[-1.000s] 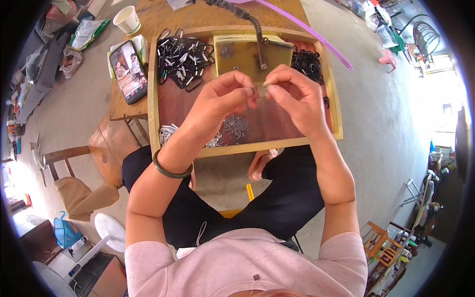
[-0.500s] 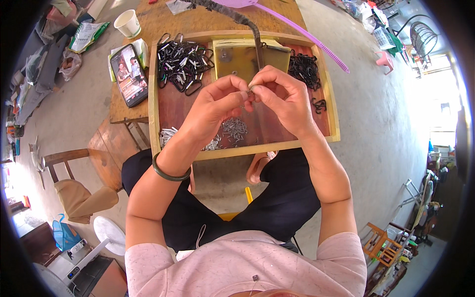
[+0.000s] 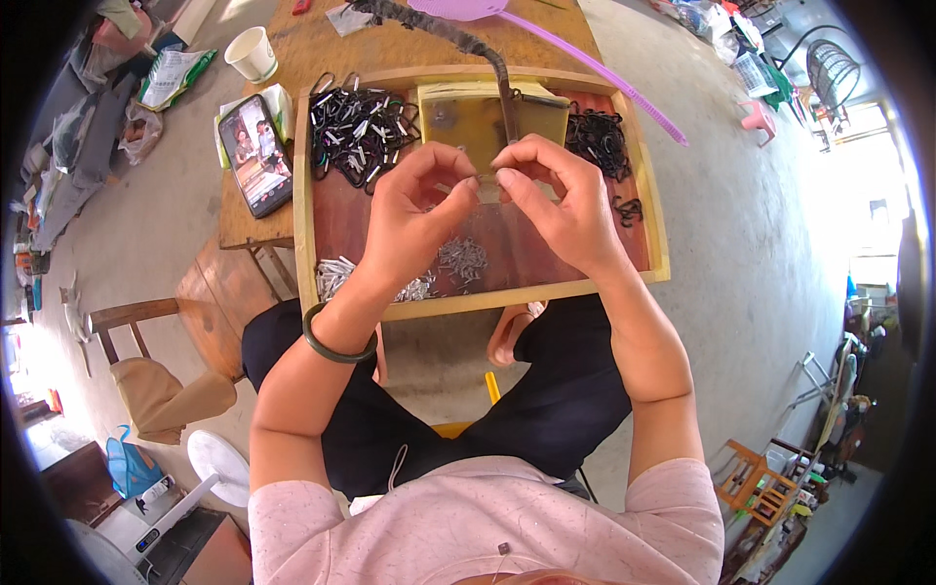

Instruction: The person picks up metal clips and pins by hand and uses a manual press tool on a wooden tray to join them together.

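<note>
Above the middle of a shallow wooden tray [image 3: 487, 296], my left hand [image 3: 414, 210] and my right hand [image 3: 565, 205] face each other, a small gap between their fingertips. Each pinches thumb against forefinger; what they hold, if anything, is too small to make out. Beyond my left hand lies a heap of black cord loops with silver bits [image 3: 361, 127]. A pile of black loops [image 3: 597, 138] is at the tray's right, with a few loose black pieces [image 3: 629, 210] nearer. Small silvery pieces [image 3: 463, 258] and pale little tubes [image 3: 334, 276] lie along the near side.
A yellowish block [image 3: 450, 112] stands at the tray's back, a dark curved bar [image 3: 439, 27] reaching over it. A phone [image 3: 255, 156] and a paper cup [image 3: 252, 55] rest on the table to the left. A purple plastic swatter [image 3: 595, 70] crosses the back right.
My fingertips, which met half a second ago, have drawn slightly apart. My left hand has shifted a little left; the right has barely moved.
</note>
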Demonstrator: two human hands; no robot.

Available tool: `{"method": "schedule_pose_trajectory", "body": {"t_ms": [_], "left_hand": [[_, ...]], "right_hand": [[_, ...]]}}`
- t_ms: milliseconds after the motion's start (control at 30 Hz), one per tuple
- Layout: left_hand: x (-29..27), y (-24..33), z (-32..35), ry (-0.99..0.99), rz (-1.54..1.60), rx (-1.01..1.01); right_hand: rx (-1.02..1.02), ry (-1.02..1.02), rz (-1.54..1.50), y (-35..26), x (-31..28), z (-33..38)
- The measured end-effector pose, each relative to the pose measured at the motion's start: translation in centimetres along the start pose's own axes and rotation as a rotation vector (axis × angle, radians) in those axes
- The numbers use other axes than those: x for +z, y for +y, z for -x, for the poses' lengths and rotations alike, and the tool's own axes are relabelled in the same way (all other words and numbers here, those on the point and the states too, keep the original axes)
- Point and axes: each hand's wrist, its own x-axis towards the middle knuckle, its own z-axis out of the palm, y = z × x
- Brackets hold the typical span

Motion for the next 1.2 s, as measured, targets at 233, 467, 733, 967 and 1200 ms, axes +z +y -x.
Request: {"method": "schedule_pose_trajectory", "body": {"t_ms": [233,467,733,967,1200], "left_hand": [[0.5,-0.2,-0.1,0.125,-0.455,0.527],[0.5,1.0,0.2,0.181,-0.734,0.704],[0.3,1.1,0.6,0.165,-0.839,0.875],[0.1,0.7,0.5,0.111,-0.351,0.383],[-0.4,0.7,-0.2,0.186,-1.111,0.984]], "right_hand": [[0.322,-0.085,-0.195,-0.3,0.1,0.0],[0.276,-0.075,-0.127,-0.1,-0.1,-0.4],[0.361,-0.165,-0.375,0.2,-0.2,-0.3],[0.405,-0.17,-0.547,0.6,0.0,-0.1],[0.395,-0.099,-0.36,1.2,0.9,0.0]]}}
